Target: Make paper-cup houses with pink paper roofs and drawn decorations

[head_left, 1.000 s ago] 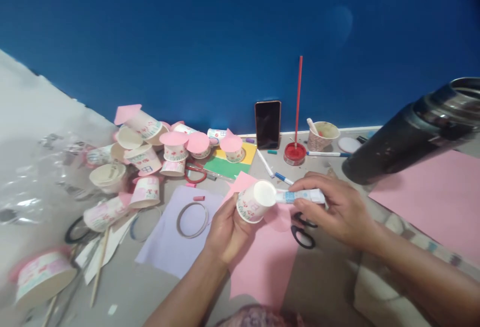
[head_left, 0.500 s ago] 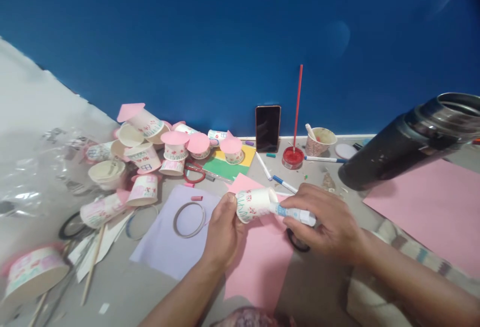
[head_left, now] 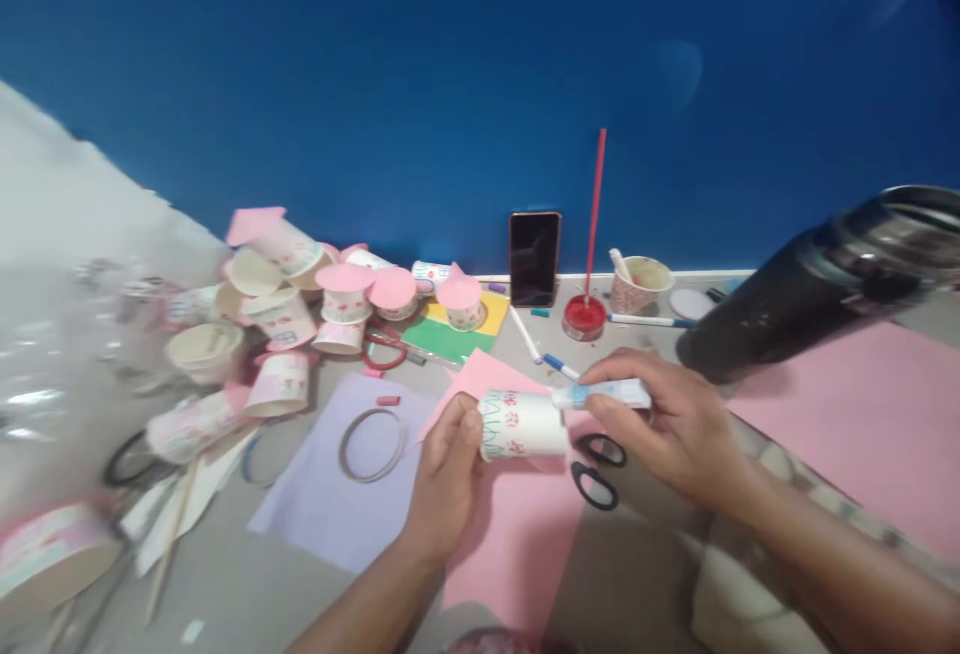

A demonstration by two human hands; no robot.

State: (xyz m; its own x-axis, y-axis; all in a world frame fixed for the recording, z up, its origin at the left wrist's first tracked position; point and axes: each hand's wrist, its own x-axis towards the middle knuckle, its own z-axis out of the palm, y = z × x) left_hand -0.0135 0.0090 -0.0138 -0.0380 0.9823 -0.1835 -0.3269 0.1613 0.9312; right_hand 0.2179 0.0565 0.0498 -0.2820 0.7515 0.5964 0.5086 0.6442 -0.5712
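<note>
left hand (head_left: 446,474) grips the paper cup (head_left: 525,426) mid-frame, right hand (head_left: 671,424) pinches a white tube (head_left: 615,394) by its base, probably gluing, so next move wants steady turning

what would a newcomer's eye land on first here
Probably the big dark flask at the right, in front of the deep blue wall. Then, at the centre, the left fingers hold a decorated paper cup and the right fingers a white tube. On the left, pink-topped cups are crowded together.
</note>
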